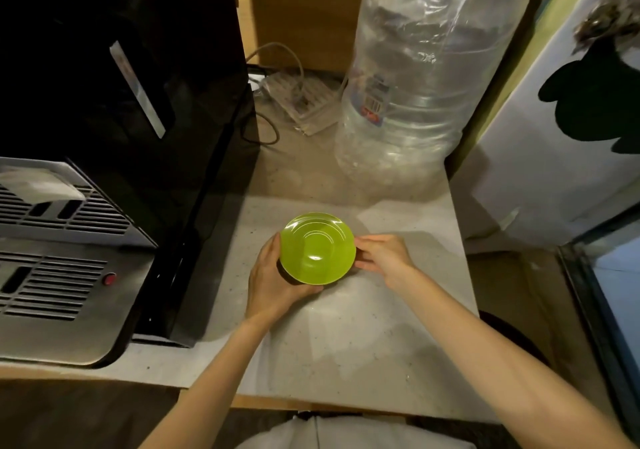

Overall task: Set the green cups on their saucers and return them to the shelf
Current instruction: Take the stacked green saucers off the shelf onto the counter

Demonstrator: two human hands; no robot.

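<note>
A round bright green saucer [317,247] is held just above the pale stone counter [346,337], near its middle. My left hand [273,275] cups its left and lower rim, fingers curled underneath. My right hand [381,252] touches the right rim with its fingertips. The saucer's top is bare; something dark shows under its left edge, but I cannot tell what it is. No green cup and no shelf are in view.
A black appliance [138,102] with a steel drip grille [52,265] stands on the left. A big clear plastic water bottle [426,84] stands behind the saucer. A power strip [301,102] with cables lies at the back. A white cabinet side [554,136] rises on the right.
</note>
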